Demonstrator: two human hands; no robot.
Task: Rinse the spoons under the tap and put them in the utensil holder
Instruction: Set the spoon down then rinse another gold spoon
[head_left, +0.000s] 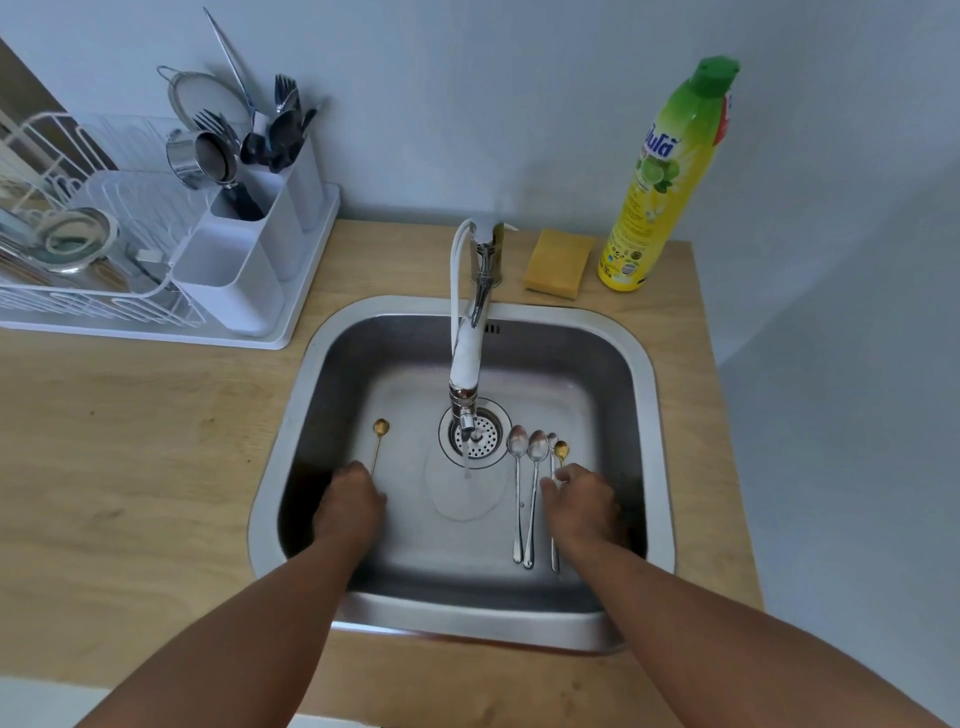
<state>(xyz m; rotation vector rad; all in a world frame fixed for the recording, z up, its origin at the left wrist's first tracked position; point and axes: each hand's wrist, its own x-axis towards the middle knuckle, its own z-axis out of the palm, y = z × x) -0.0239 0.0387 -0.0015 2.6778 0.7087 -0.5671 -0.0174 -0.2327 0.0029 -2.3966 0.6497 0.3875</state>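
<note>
A steel sink (291, 415) holds several spoons. Water runs from the white tap (466, 358) onto the sink floor by the drain. At the left lies a long gold spoon (381, 428); my left hand (350, 506) curls over the near end of its handle. Two silver spoons (525, 452) lie side by side right of the drain. Beside them are a third silver spoon (552, 440) and a small gold spoon (561, 449). My right hand (582, 506) covers their handles, fingertips pinching at the gold one. The white utensil holder (244, 275) stands at the back left.
The holder's back compartments hold forks, spoons and a steel cup; its front compartment looks empty. A white dish rack (78, 291) with a strainer sits left of it. A yellow sponge (558, 262) and a dish soap bottle (660, 176) stand behind the sink.
</note>
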